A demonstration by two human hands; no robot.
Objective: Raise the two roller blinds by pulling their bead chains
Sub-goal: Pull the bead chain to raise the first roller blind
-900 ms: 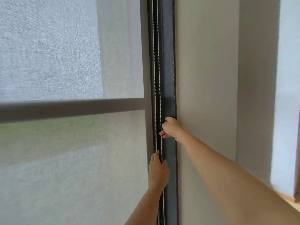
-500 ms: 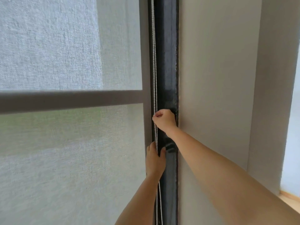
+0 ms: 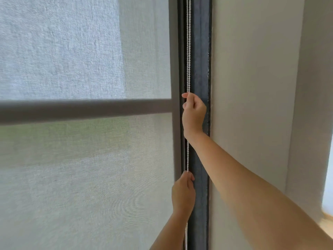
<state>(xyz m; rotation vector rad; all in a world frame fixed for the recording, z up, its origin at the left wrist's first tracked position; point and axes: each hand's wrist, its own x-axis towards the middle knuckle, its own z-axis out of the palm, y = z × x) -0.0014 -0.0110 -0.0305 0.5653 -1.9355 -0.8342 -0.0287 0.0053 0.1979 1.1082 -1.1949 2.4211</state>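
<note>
A pale grey roller blind covers the window on the left. Its white bead chain hangs as two strands in front of the dark window frame. My right hand pinches the chain at about mid height, fingers closed around it. Lower down, my left hand grips the same chain, and the strand runs taut between the two hands. Below my left hand the chain continues downward beside my forearm. A second blind is not in view.
A dark horizontal frame bar shows through the blind fabric. A plain beige wall stands right of the frame, with a corner and a bright strip at the far right. A wooden sill or floor edge shows at the lower right.
My right hand closed on the chain and sits higher relative to my left hand. My left hand went from flat, fingers extended, to gripping the chain lower down. The view shifted left.
</note>
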